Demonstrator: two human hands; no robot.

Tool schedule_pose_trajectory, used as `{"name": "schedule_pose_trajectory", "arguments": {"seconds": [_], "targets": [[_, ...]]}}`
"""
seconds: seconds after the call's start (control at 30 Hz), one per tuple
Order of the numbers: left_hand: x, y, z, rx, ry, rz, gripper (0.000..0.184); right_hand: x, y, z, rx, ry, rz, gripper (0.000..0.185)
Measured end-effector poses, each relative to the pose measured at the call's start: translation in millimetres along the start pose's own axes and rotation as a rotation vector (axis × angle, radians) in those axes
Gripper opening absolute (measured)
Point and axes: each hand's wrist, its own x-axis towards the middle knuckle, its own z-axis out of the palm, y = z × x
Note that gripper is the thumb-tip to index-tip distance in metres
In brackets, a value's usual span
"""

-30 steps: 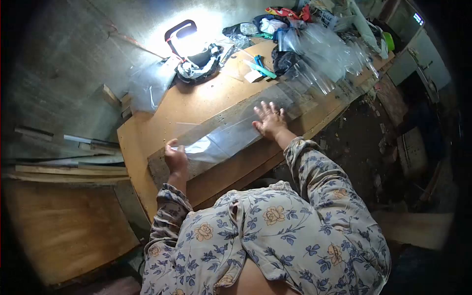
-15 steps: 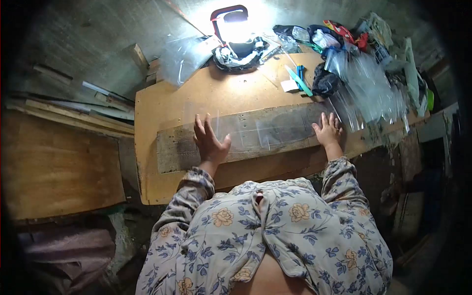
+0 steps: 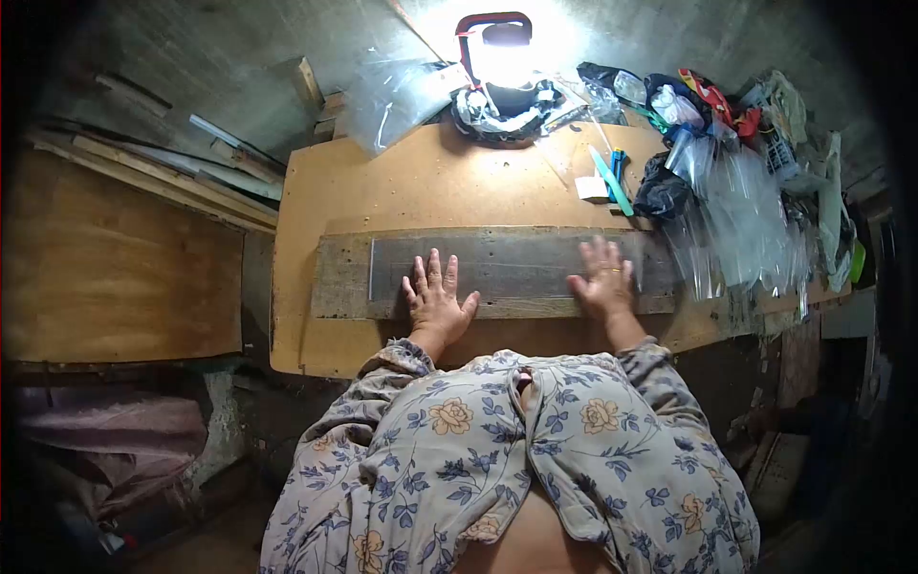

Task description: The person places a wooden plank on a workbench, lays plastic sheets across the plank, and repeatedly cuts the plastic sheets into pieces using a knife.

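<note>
A clear plastic sheet [image 3: 516,264] lies flat along a worn grey wooden board [image 3: 342,277] on the tan table. My left hand [image 3: 440,304] rests on the sheet's left part, fingers spread and pointing away from me. Toward the sheet's right part, my right hand [image 3: 604,283] is spread with its palm down, slightly blurred, a ring on one finger. Neither hand grips anything.
A bright lamp [image 3: 497,67] stands at the table's back [image 3: 382,182]. Right of it lie a turquoise knife-like tool [image 3: 612,182], a white block [image 3: 591,187] and a black bag [image 3: 662,189]. Clear plastic pieces [image 3: 741,215] heap at the right; wooden strips [image 3: 172,182] are at the left.
The sheet, creased and shiny a second ago, now lies flat on the board. My left hand opened from a pinch and came down on it; my right hand shifted inward. The view has turned.
</note>
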Motion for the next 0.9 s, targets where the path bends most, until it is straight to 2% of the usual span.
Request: {"name": "schedule_pose_trajectory", "arguments": {"seconds": [0.2,0.27,0.33,0.37,0.43,0.47,0.5,0.53,0.6,0.63,0.67,0.77,0.83,0.9], "targets": [[12.7,-45.1,3.1,-0.018,0.08,0.039,0.071,-16.0,98.2,7.7,-0.184,0.112,0.121,0.066],[14.6,-46.8,5.3,-0.024,0.114,0.094,0.072,-18.0,98.1,-3.0,-0.199,0.132,0.117,0.066],[13.2,-35.7,5.4,-0.037,0.093,0.103,0.072,-17.0,95.7,-17.1,-0.182,0.003,0.334,0.064],[13.5,-27.6,4.2,-0.048,0.075,0.11,0.072,-12.6,86.0,-19.4,-0.185,0.007,0.332,0.064],[11.8,-11.4,6.2,-0.061,0.08,0.117,0.072,-4.1,55.9,-16.2,-0.208,0.219,0.368,0.061],[10.2,-3.4,7.0,-0.07,0.08,0.102,0.072,4.2,43.7,1.9,-0.085,0.542,0.012,0.058],[9.4,2.2,6.8,-0.077,0.081,0.087,0.071,4.8,1.9,-6.4,-0.017,0.566,-0.186,0.055],[9.0,4.5,7.3,-0.068,0.074,0.103,0.071,6.9,-30.8,-5.4,0.266,0.333,-0.233,0.054],[12.6,-2.9,5.4,-0.069,0.037,0.126,0.071,0.6,-93.8,6.2,0.174,0.015,-0.171,0.057],[13.4,-8.8,4.4,-0.068,0.003,0.147,0.07,-1.6,-100.2,7.7,0.179,0.015,-0.169,0.057],[18.4,-21.4,14.3,-0.059,0.118,0.116,0.068,-2.1,-104.8,6.1,0.1,-0.009,-0.155,0.059],[29.2,-66.1,10.0,-0.087,0.225,-0.161,0.063,-1.5,-97.7,8.2,0.0,-0.049,-0.135,0.062],[27.4,-85.4,-7.5,-0.053,0.093,-0.107,0.059,-6.0,-93.0,7.6,-0.028,-0.005,-0.112,0.063],[28.7,-104.4,-0.5,-0.021,0.156,-0.056,0.054,-6.1,-93.1,9.0,-0.032,-0.012,-0.103,0.065]]}}
